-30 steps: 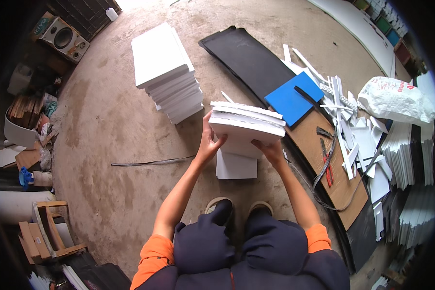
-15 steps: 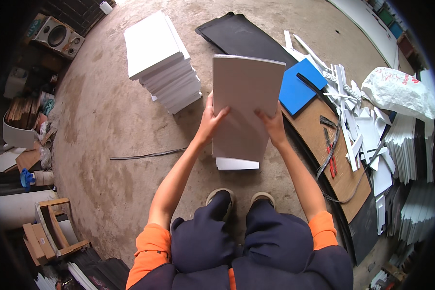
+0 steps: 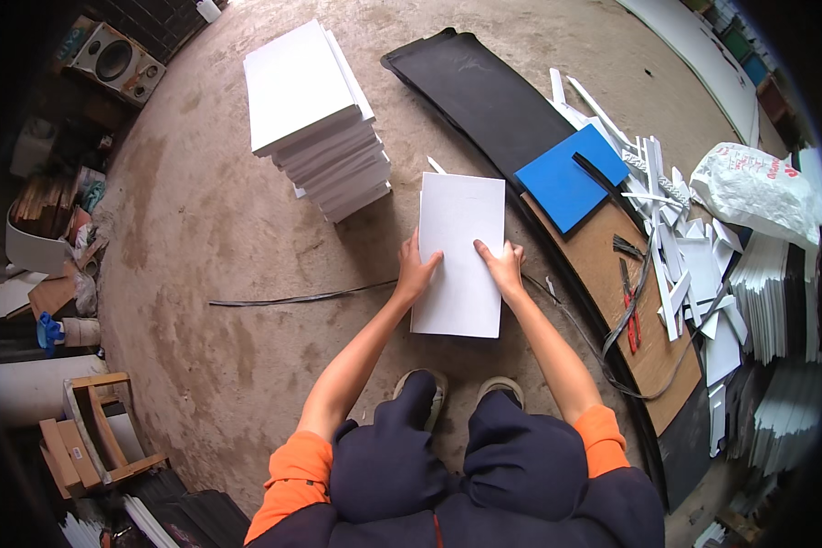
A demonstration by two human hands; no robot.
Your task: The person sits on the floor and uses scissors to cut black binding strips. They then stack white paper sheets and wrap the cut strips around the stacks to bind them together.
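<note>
Both my hands grip a white rectangular board [image 3: 462, 219], or a thin stack of such boards, in front of my feet. My left hand [image 3: 417, 272] is closed on its left edge, with the thumb on top. My right hand [image 3: 502, 268] clasps the opposite edge the same way, its fingers partly hidden. The board's thickness and whether it touches the floor cannot be told. A thin black strap [image 3: 301, 299] runs along the floor on the left and shows again right of my right hand. A small white piece [image 3: 436, 165] peeks out past the board's far edge.
A tall stack of white boards [image 3: 306, 91] stands ahead left. On the right lie a black sheet [image 3: 484, 91], a blue panel [image 3: 571, 178], a brown board [image 3: 676, 365], red-handled pliers [image 3: 630, 315], white offcuts [image 3: 676, 265] and a white bag [image 3: 749, 183]. Wooden frames [image 3: 110, 429] clutter the left.
The board has come down from a raised, tilted position and now shows its white top face instead of a greyish one. Both my hands moved lower and closer together, still holding it.
</note>
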